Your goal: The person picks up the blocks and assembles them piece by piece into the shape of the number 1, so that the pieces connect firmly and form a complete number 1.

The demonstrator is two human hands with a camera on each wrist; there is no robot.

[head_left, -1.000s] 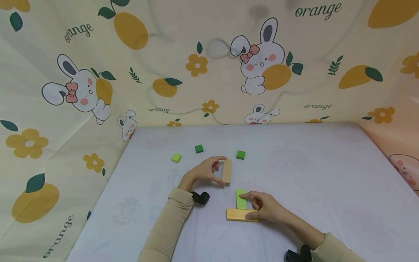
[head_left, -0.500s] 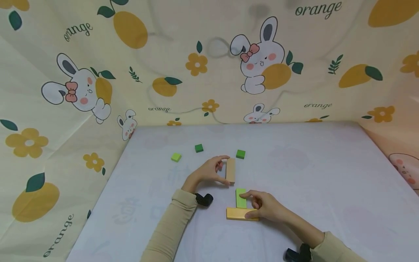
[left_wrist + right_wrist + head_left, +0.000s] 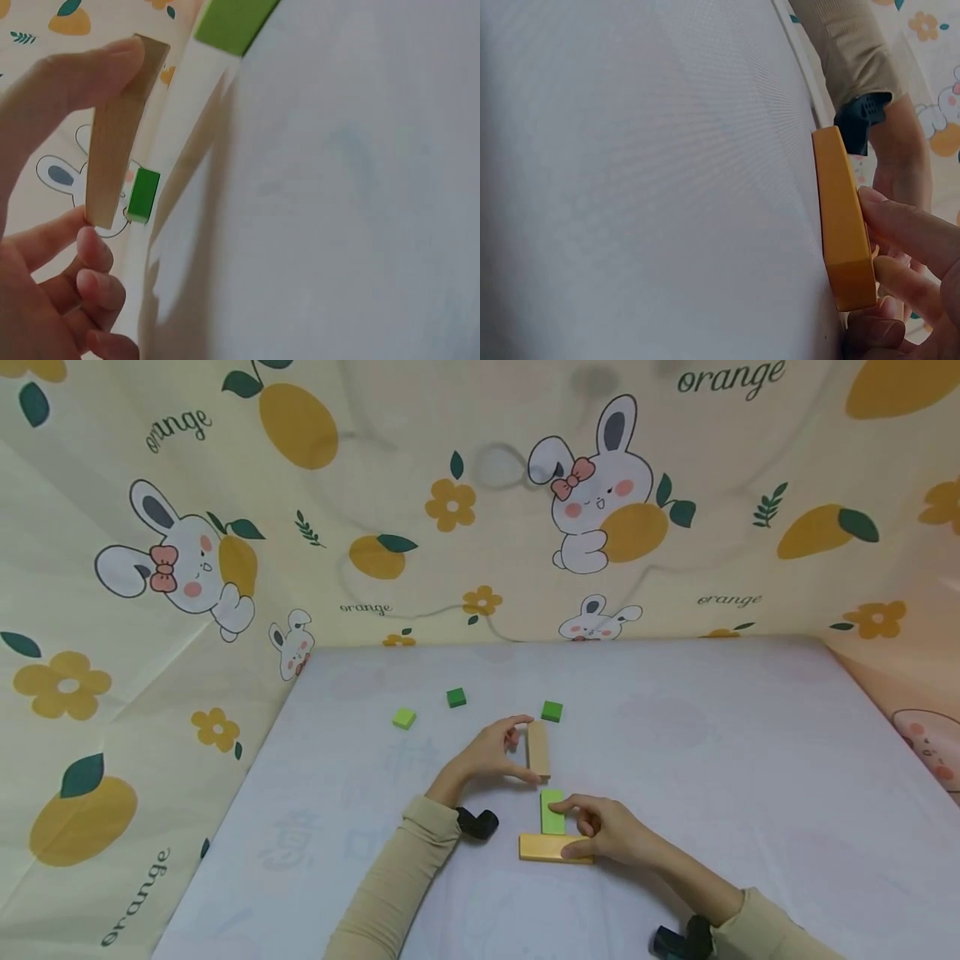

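Note:
My left hand (image 3: 487, 753) pinches a plain wooden block (image 3: 538, 750) by its two ends, thumb at the near end and index finger at the far end. In the left wrist view a gap and shadow show the wooden block (image 3: 118, 142) raised off the table. My right hand (image 3: 618, 837) rests its thumb on a yellow block (image 3: 538, 847) and its index finger on a light green block (image 3: 552, 823). These two lie on the table, the green one's near end against the yellow one's far side, forming an upside-down T. The right wrist view shows the yellow block (image 3: 841, 217) close up.
Beyond the hands lie a small light green block (image 3: 404, 718) and two dark green blocks, one at centre left (image 3: 456, 697) and one just past the wooden block (image 3: 552, 711). A printed cloth (image 3: 450, 568) with rabbits and oranges hangs behind the white table (image 3: 712, 760).
My left hand has slid rightward with the wooden block, which now stands just beyond the light green block's far end in the head view. The right hand and its two blocks have stayed put.

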